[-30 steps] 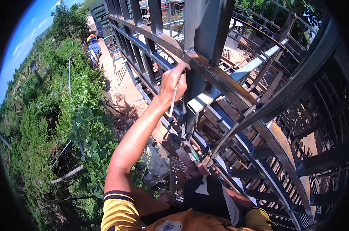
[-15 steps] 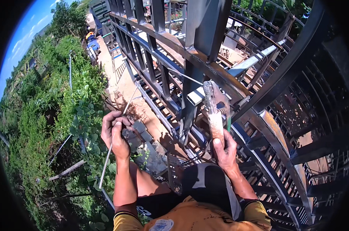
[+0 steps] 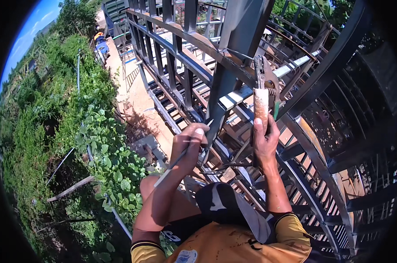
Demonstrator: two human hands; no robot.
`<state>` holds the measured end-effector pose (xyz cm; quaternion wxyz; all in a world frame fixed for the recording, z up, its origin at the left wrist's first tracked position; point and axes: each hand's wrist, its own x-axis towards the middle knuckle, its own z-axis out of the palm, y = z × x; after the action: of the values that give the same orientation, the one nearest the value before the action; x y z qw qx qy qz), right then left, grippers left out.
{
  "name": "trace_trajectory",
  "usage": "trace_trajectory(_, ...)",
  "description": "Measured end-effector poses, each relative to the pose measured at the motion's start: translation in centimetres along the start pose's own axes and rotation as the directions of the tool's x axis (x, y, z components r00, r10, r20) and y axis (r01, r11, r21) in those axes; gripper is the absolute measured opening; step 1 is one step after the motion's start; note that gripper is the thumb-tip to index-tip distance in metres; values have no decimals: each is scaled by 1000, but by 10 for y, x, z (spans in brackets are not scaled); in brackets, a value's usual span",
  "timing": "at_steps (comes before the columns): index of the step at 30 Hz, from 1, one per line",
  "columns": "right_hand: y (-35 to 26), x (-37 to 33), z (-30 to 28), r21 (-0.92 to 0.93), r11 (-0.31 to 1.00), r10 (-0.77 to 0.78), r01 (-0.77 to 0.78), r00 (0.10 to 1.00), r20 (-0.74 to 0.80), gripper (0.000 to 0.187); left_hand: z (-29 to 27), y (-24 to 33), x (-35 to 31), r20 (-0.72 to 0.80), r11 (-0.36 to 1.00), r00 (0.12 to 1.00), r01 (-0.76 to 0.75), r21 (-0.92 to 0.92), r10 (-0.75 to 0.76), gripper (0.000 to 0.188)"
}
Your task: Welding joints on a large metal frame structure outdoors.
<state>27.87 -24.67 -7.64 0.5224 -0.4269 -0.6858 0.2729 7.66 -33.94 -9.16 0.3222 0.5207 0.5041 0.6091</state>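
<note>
My right hand [image 3: 265,139] is closed around the pale, worn handle of a welding electrode holder [image 3: 260,103], held upright with its dark jaws at the top. From those jaws a thin rod [image 3: 240,53] sticks out to the left, in front of a steel post. To the left and lower, my left hand [image 3: 189,142] is closed, pinching a thin grey welding rod [image 3: 163,177]. This rod slants from beyond the fingers down across my forearm. The left hand and the holder are apart.
A dark steel frame [image 3: 194,39] of rails and uprights stands ahead, with a wide post [image 3: 244,28]. Curved steel beams [image 3: 329,70] rise at the right. Green vines [image 3: 115,166] grow at the left beside a sandy path [image 3: 124,79]. Below me are concrete blocks [image 3: 152,149].
My left hand has moved right and slightly up, toward the frame, with its rod tilting across the forearm. My right hand has raised the electrode holder and shifted it a little right.
</note>
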Motion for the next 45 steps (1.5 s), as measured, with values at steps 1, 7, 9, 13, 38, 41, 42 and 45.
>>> trace_trajectory(1,-2,-1,3,-5,1000,1,-1,1000,1,44,6,-6,-1,1,1000,1000,2,-4,-2,26)
trace_trajectory(7,-22,-4,21,-53,997,54,-54,999,-5,45,61,-52,-4,286,954,936,258,-154,-207,36)
trace_trajectory(9,-27,-7,25,-65,996,54,-54,999,-6,46,80,-81,-5,269,984,959,125,-124,-88,40)
trace_trajectory(13,-15,-5,28,-118,992,-60,52,996,-62,41,88,-45,-4,278,966,960,42,-254,32,44)
trace_trajectory(38,-17,-11,46,-183,978,-119,104,990,-78,37,81,-48,-2,230,887,970,43,-459,72,45)
trace_trajectory(41,-16,-9,47,-166,982,-98,85,993,-66,37,85,-52,-6,218,926,976,99,-364,-19,47)
trace_trajectory(42,-13,-10,47,-169,981,-105,92,992,-70,37,85,-53,-7,209,941,976,129,-314,-65,47)
trace_trajectory(45,-7,-12,49,-167,980,-125,112,989,-72,37,81,-57,-5,232,931,973,89,-353,-5,49)
